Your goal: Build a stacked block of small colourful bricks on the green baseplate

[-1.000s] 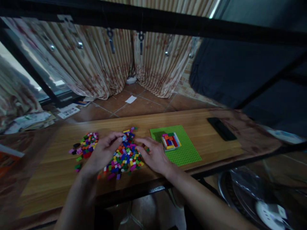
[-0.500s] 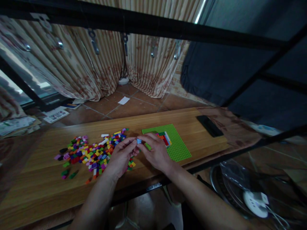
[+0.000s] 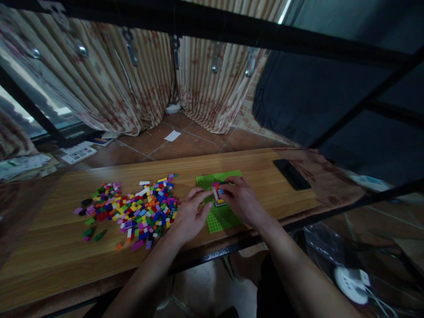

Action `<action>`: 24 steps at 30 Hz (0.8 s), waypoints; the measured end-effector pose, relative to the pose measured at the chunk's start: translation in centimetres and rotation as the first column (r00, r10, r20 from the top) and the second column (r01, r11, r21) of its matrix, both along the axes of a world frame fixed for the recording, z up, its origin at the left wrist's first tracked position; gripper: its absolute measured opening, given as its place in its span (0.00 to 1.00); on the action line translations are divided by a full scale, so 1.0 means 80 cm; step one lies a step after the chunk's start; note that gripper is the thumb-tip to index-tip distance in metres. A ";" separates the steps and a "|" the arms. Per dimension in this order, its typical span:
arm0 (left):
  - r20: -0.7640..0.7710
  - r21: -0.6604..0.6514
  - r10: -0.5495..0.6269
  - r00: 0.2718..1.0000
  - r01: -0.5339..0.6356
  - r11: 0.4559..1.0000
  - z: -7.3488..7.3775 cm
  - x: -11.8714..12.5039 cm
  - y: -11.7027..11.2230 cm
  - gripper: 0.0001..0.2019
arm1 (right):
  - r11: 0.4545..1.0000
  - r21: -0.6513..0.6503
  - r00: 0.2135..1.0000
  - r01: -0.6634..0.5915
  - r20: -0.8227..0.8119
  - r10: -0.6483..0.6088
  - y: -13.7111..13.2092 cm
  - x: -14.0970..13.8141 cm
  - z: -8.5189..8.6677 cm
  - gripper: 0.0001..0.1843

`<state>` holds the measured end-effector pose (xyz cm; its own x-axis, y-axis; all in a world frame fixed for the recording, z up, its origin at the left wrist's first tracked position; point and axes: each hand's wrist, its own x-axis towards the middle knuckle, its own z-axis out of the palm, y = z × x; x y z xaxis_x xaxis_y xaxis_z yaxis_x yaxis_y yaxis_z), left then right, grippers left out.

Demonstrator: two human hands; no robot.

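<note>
Light-blue brick (image 3: pixel 221 191), pinched in the right grip (image 3: pixel 244 199), has reached the assembly (image 3: pixel 216 197) beneath — placing seems underway; left grip (image 3: pixel 191 214) parted alongside.

Both forearms (image 3: pixel 294 263) reach forward, hands (image 3: pixel 188 218) close together, left fingers (image 3: pixel 198 193) parted, right pinching.

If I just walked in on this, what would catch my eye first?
Probably the bright scatter of small bricks on the left part of the wooden table. Next comes the green studded board near the middle, with a small multicoloured brick build on it, the right hand over its right side and the left hand by its left. Farther right lies a flat black object.
</note>
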<state>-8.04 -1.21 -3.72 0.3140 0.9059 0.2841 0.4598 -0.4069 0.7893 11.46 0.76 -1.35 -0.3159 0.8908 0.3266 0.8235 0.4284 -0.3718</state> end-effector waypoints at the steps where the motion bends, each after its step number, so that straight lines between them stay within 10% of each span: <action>1: -0.026 0.015 -0.003 1.000 0.003 1.000 -0.001 0.003 -0.001 0.16 | 1.000 -0.007 1.000 -0.002 -0.013 0.002 0.001 0.000 -0.001 0.11; 24: -0.199 0.059 -0.026 0.980 0.039 0.997 -0.006 0.015 -0.006 0.20 | 0.962 -0.195 0.920 0.189 -0.306 -0.243 0.022 -0.004 -0.018 0.17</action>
